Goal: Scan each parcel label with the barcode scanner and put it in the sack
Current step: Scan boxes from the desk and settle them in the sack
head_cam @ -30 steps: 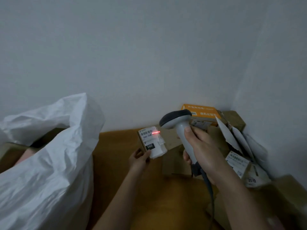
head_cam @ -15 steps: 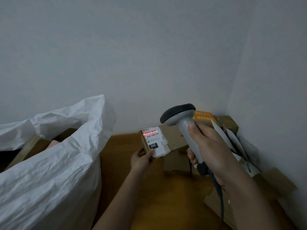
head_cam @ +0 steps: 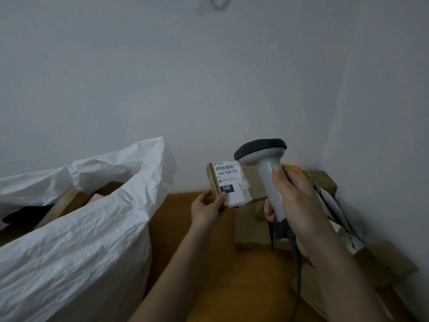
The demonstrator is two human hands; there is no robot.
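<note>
left fingers [head_cam: 217,202] pinching parcel [head_cam: 228,183] by its lower corner, right hand [head_cam: 299,205] wrapped round scanner [head_cam: 267,173] (probably light, stiff cardboard); best held at edges, clear of label.

place: bare room corner used as a makeshift parcel-sorting spot, home or small back room, can't tell which
walls: plain white painted walls [head_cam: 209,77] meeting in a corner at right, scuff mark up top
surface: brown wooden surface [head_cam: 185,217], floor or tabletop unclear
stock: pile of cardboard parcels [head_cam: 250,228] stacked in the corner, printed shipping labels, one orange box [head_cam: 292,169] behind
bagging: big white woven sack [head_cam: 76,240] at left, mouth open, boxes inside
kit: corded handheld barcode scanner [head_cam: 267,173]
lighting: dim, indoor
</note>
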